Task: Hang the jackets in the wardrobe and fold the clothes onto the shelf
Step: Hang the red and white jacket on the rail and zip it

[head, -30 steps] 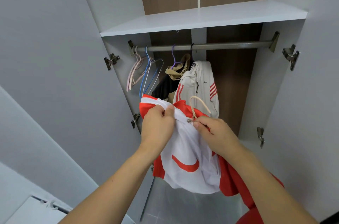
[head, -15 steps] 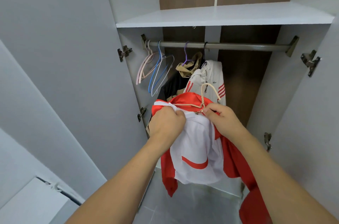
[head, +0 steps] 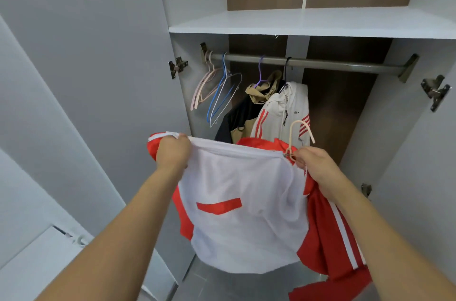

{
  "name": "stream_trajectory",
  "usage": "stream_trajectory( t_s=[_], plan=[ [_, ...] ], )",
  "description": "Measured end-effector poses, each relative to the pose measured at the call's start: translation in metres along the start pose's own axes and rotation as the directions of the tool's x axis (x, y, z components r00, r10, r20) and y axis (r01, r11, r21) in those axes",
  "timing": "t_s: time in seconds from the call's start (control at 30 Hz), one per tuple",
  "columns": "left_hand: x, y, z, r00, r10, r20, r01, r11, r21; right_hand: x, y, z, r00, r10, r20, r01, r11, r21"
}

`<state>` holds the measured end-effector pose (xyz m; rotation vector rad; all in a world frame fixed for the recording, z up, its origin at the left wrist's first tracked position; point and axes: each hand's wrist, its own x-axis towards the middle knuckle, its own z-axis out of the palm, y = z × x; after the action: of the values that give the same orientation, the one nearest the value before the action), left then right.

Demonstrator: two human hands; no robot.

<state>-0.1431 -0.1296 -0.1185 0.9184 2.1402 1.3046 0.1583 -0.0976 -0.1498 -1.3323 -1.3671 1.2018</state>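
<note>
I hold a red jacket (head: pixel 241 216) with a white mesh lining, inside out, spread in front of the open wardrobe. My left hand (head: pixel 172 152) grips its top edge at the left. My right hand (head: pixel 312 162) pinches the jacket's top at the right together with a beige hanger (head: pixel 299 135), whose hook sticks up. Behind, a white jacket with red stripes (head: pixel 281 113) and a black and tan jacket (head: pixel 249 108) hang on the grey rail (head: pixel 333 65).
Several bare hangers, pink, blue and white (head: pixel 217 91), hang at the rail's left end. A white shelf (head: pixel 308 23) runs above the rail. Both wardrobe doors stand open, the left door (head: pixel 86 78) close by. The rail's right half is bare.
My hands have moved apart, stretching the jacket's top edge wide. The camera has moved closer to the wardrobe and tilted to the left.
</note>
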Motion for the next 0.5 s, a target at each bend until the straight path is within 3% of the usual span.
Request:
stream_trajectory(
  t_s=[0.03, 0.07, 0.1, 0.13, 0.17, 0.2, 0.27, 0.3, 0.33, 0.5],
  plan=[
    [0.001, -0.005, -0.003, 0.994, 0.028, 0.104, -0.055, 0.960, 0.274, -0.001, -0.001, 0.000, 1.000, -0.009, -0.002, 0.009, 0.999, 0.036],
    [-0.004, -0.008, -0.003, 0.979, 0.032, 0.201, -0.138, 0.831, 0.539, -0.001, -0.004, 0.002, 1.000, -0.026, 0.002, 0.026, 0.997, 0.072],
    [-0.013, -0.008, 0.000, 0.961, 0.020, 0.277, -0.222, 0.654, 0.723, -0.002, -0.007, 0.003, 0.999, -0.048, 0.008, 0.047, 0.993, 0.108],
    [-0.024, -0.007, 0.006, 0.945, 0.016, 0.326, -0.285, 0.528, 0.800, -0.002, -0.012, 0.006, 0.998, -0.067, 0.018, 0.064, 0.989, 0.135],
    [-0.033, -0.004, 0.014, 0.922, 0.051, 0.384, -0.355, 0.509, 0.784, -0.003, -0.017, 0.008, 0.996, -0.086, 0.032, 0.080, 0.987, 0.142],
    [-0.042, 0.000, 0.024, 0.881, 0.116, 0.459, -0.441, 0.558, 0.703, -0.005, -0.021, 0.011, 0.993, -0.109, 0.046, 0.102, 0.986, 0.134],
    [-0.058, 0.011, 0.043, 0.716, 0.262, 0.647, -0.632, 0.636, 0.442, -0.006, -0.029, 0.017, 0.983, -0.172, 0.065, 0.164, 0.981, 0.105],
    [-0.068, 0.017, 0.050, 0.627, 0.330, 0.706, -0.703, 0.629, 0.331, -0.007, -0.032, 0.019, 0.977, -0.200, 0.077, 0.194, 0.978, 0.080],
    [-0.076, 0.024, 0.055, 0.581, 0.390, 0.714, -0.740, 0.618, 0.264, -0.009, -0.036, 0.020, 0.970, -0.223, 0.092, 0.219, 0.974, 0.049],
    [-0.094, 0.037, 0.068, 0.530, 0.544, 0.650, -0.822, 0.517, 0.237, -0.008, -0.046, 0.013, 0.941, -0.307, 0.146, 0.321, 0.943, -0.088]
  ],
)
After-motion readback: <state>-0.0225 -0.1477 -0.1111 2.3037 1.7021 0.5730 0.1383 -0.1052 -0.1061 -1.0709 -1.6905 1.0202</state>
